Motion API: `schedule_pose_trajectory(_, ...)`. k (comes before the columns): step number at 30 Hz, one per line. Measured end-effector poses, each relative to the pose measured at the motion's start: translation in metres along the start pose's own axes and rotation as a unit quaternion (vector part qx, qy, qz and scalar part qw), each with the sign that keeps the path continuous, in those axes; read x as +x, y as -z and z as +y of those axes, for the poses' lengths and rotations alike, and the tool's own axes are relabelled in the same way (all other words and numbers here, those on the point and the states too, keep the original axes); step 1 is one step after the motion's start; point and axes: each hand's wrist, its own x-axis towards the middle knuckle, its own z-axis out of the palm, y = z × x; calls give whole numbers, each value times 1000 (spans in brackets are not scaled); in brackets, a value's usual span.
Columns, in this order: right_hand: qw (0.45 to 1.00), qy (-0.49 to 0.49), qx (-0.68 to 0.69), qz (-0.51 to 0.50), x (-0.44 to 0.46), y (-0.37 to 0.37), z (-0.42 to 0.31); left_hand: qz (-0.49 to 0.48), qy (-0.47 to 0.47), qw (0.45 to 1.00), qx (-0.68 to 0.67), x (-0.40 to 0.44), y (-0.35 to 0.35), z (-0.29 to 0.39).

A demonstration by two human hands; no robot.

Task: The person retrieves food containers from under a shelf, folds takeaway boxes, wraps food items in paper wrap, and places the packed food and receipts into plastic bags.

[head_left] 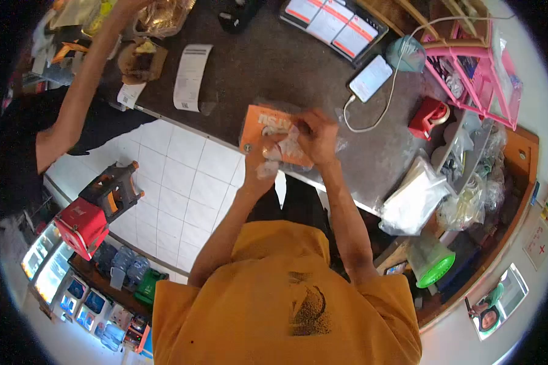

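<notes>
At the table's front edge lies a flat orange box [254, 126] with white lettering, with clear plastic film about it. My left hand [264, 157] rests on the box's near side, its fingers closed on the edge and a bit of clear plastic by the wrist. Over the right part of the box, my right hand [318, 135] has its fingers pinched together on crumpled clear plastic [292, 145]. The fingertips blur into the plastic, so the exact grip is hard to see.
On the dark table [237, 67] are a long receipt [192, 78], a phone [371, 78] on a white cable, a tablet [335, 27], a red tape dispenser [429, 118], a pink rack [478, 79] and plastic bags [414, 194]. Another person's arm [82, 97] reaches in at left.
</notes>
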Motion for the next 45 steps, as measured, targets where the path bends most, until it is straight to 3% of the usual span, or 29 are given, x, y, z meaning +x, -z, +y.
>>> schedule_pose_trajectory(2, 999, 33, -35, -3, 5, -1, 0, -2, -53, 995, 80, -3, 0, 24)
schedule_pose_trajectory(5, 993, -78, 84, 9, 11, 17, -15, -77, -185, 952, 233, -21, 11, 44)
schedule_pose_trajectory(6, 975, -126, 179, 26, 6, 21, 2, -79, -171, 960, 208, -31, 21, 48)
schedule_pose_trajectory(9, 955, -189, 124, 193, 0, 60, 51, -24, -145, 982, 118, -29, 59, 62)
schedule_pose_trajectory(11, 923, -268, 46, 271, -23, 85, 89, 35, -122, 983, 131, 3, 79, 71)
schedule_pose_trajectory(14, 883, -380, 67, 268, -43, 91, 112, -12, -80, 997, 13, 77, 80, 61)
schedule_pose_trajectory(15, 882, -384, 83, 262, -35, 86, 100, -45, -72, 996, -26, 104, 76, 47)
schedule_pose_trajectory(17, 879, -393, 117, 245, -9, 73, 63, 8, 2, 992, -127, 162, 79, 23)
schedule_pose_trajectory(18, 886, -352, 168, 250, 5, 55, 52, 33, 39, 982, -180, 194, 81, 13)
schedule_pose_trajectory(21, 926, -288, 131, 205, 92, -14, 7, 23, 111, 983, -142, 273, 101, -20)
schedule_pose_trajectory(23, 953, -206, 143, 172, 168, -57, -38, -59, 128, 975, -170, 317, 112, -55)
schedule_pose_trajectory(24, 956, -223, 138, 133, 200, -94, -28, -98, 136, 969, -183, 335, 117, -72)
schedule_pose_trajectory(26, 903, -375, 208, 29, 254, -129, -44, -97, 190, 953, -216, 356, 126, -108)
schedule_pose_trajectory(30, 902, -408, 77, 115, 290, -192, -29, -104, 243, 935, -237, 381, 131, -133)
schedule_pose_trajectory(33, 842, -363, 242, 318, 250, -207, -58, -143, 328, 855, -375, 409, 158, -170)
schedule_pose_trajectory(36, 885, -268, 265, 274, 163, -217, -116, -300, 319, 867, -237, 371, 163, 1)
schedule_pose_trajectory(37, 885, -276, 266, 264, 147, -208, -148, -343, 271, 882, -176, 377, 165, -13)
schedule_pose_trajectory(39, 901, -313, 222, 201, 116, -221, -147, -414, 162, 894, -53, 385, 166, -29)
schedule_pose_trajectory(40, 908, -329, 200, 168, 104, -228, -140, -389, 196, 895, -95, 384, 169, -30)
schedule_pose_trajectory(45, 913, -342, 153, 161, 108, -242, -101, -288, 97, 952, -35, 391, 145, -96)
